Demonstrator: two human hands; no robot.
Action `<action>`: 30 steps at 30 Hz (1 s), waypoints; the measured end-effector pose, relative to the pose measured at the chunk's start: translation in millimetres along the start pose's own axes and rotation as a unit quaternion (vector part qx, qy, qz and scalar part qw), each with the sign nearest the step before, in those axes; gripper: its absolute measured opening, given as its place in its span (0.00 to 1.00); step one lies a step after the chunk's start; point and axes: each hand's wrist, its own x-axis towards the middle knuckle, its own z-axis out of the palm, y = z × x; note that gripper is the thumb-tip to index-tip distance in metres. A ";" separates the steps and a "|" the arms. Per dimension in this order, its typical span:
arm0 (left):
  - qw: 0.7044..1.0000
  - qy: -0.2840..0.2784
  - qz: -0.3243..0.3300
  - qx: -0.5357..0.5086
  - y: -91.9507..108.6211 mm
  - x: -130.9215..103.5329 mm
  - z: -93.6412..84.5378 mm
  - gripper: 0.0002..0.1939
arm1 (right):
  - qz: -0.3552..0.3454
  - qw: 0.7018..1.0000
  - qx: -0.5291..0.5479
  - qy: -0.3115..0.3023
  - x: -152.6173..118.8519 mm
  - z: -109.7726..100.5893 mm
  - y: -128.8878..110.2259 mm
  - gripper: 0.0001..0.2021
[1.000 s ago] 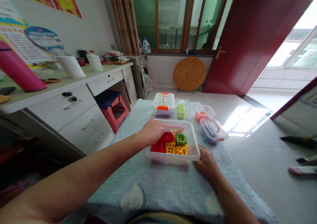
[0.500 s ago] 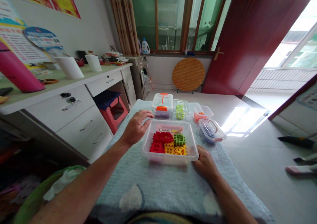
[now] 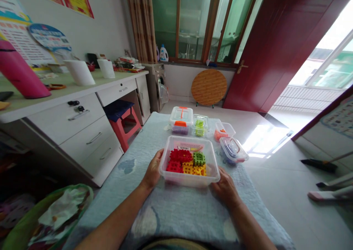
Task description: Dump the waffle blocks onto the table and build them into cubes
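Note:
A clear plastic box [image 3: 190, 180] stands without a lid on the cloth-covered table. Inside it lie red blocks [image 3: 180, 156], a green block [image 3: 199, 158] and yellow blocks [image 3: 193, 168], all with toothed edges. My left hand [image 3: 153, 171] grips the box's left side. On the right side, my right hand [image 3: 224, 187] holds its lower corner. The fingertips of both hands are partly hidden by the box. Just behind it stand a box with orange clasps [image 3: 181, 122] and a small container with bright green pieces [image 3: 199, 126].
A container with orange pieces [image 3: 224, 131] and a lidded box with a handle [image 3: 234, 150] stand at the table's right. A counter with drawers [image 3: 82, 121] runs along the left, with a red stool [image 3: 125, 126] beside it. A waste basket [image 3: 88, 196] is at lower left.
My left hand has come down from above the box's far left corner onto its left side and taken hold. The right hand stays at the right side. The view has shifted slightly.

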 end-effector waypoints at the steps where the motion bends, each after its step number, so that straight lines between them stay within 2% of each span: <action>1: 1.000 -0.005 0.003 -0.011 -2.4 -1.0 1.1 0.31 | -0.012 1.000 -0.004 0.001 -0.5 -0.1 -0.8 0.07; 6: 0.999 0.010 0.045 0.009 -11.2 -5.2 0.6 0.28 | -0.040 0.999 -0.017 0.008 -0.8 -1.7 -3.6 0.09; 12: 0.996 0.017 0.071 0.053 -6.6 -6.8 0.0 0.26 | -0.047 0.999 -0.020 0.007 0.6 -3.6 -7.5 0.11; 21: 0.994 0.030 0.103 0.034 -11.2 -6.9 -6.7 0.27 | -0.051 0.998 -0.033 -0.012 3.6 -2.7 -8.3 0.14; 30: 0.997 0.011 0.082 0.007 -20.1 -2.6 -10.7 0.27 | -0.076 0.996 -0.034 -0.023 3.9 -0.1 -3.8 0.25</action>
